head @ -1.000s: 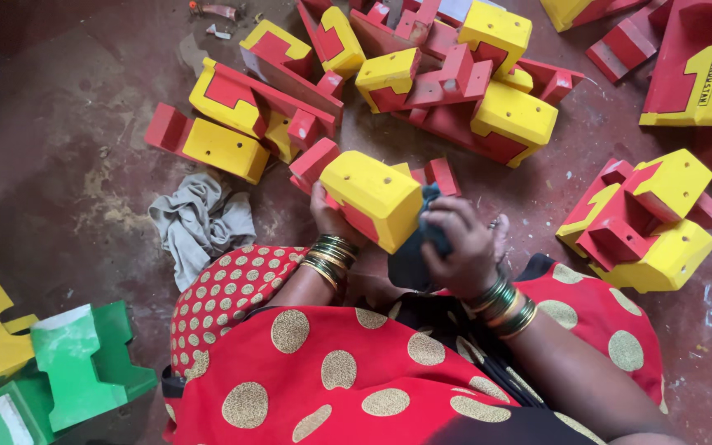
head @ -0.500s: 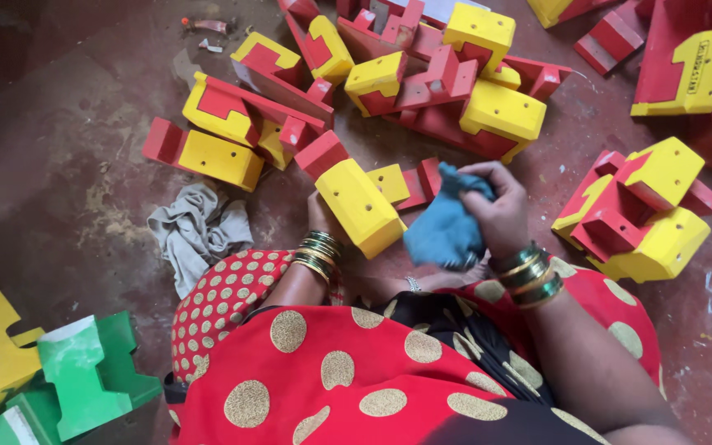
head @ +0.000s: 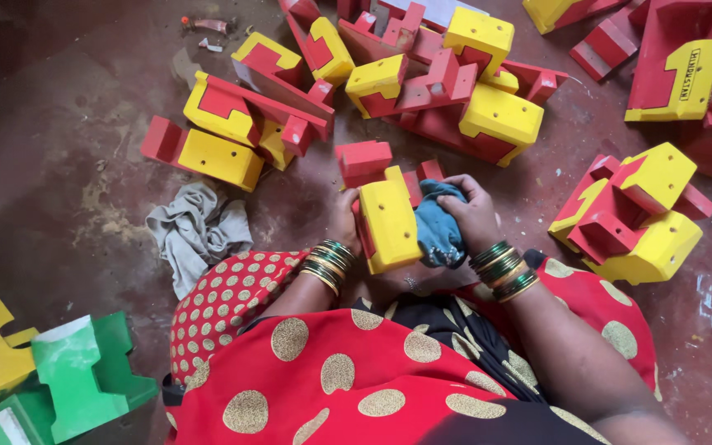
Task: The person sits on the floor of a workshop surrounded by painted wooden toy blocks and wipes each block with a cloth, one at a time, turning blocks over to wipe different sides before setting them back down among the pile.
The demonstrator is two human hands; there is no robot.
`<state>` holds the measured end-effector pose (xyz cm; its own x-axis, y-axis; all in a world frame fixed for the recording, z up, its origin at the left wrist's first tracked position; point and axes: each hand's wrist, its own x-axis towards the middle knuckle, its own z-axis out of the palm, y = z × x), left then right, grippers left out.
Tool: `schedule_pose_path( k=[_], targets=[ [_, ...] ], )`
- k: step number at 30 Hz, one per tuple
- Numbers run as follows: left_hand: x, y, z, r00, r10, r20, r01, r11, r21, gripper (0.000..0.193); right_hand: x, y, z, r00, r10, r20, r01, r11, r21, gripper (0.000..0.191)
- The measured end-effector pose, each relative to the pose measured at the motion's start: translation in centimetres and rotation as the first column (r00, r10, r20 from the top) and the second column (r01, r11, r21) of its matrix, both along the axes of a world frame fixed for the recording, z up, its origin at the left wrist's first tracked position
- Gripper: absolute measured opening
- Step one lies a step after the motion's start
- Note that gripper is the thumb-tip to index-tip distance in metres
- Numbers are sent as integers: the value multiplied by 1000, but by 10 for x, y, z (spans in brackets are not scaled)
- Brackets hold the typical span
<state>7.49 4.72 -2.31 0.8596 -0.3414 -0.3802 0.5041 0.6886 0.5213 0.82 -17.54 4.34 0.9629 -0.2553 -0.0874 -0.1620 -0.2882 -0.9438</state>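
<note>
In your lap, your left hand (head: pixel 344 224) grips the yellow-and-red block (head: pixel 386 221) while your right hand (head: pixel 473 213), closed around a blue cloth (head: pixel 438 232), wipes its side; turning the block would expose another face.

two cloths – blue (head: pixel 438 232), grey (head: pixel 195 235)

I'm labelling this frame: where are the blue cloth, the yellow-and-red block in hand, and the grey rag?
blue cloth (head: pixel 438 232), head view, bunched middle.
yellow-and-red block (head: pixel 389 224), head view, yellow face.
grey rag (head: pixel 195 235), head view, crumpled centre.

One head-worn camera looks steeply down, close over the person's lap, onto the floor (head: pixel 59 148) ahead.
</note>
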Motion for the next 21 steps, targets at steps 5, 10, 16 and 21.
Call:
schedule_pose_path(
  k=[5, 10, 16, 21],
  targets=[
    [-9, -6, 9, 997, -75, -35, 66, 975, -214, 41, 6, -4, -9, 1000, -11, -19, 15, 974, 228, 23],
    [-15, 0, 30, 978, -187, -90, 150, 936, -318, 62, 20, -34, -13, 980, -167, 106, 112, 910, 399, 19],
    [-16, 1, 44, 979, -184, -89, 145, 931, -335, 55, 12, -11, -10, 909, -356, 215, 251, 881, 400, 19],
    [-14, -1, 27, 976, -202, -81, 164, 927, -338, 58, 1, 30, 14, 928, -282, 243, 172, 904, 391, 24]
  ],
)
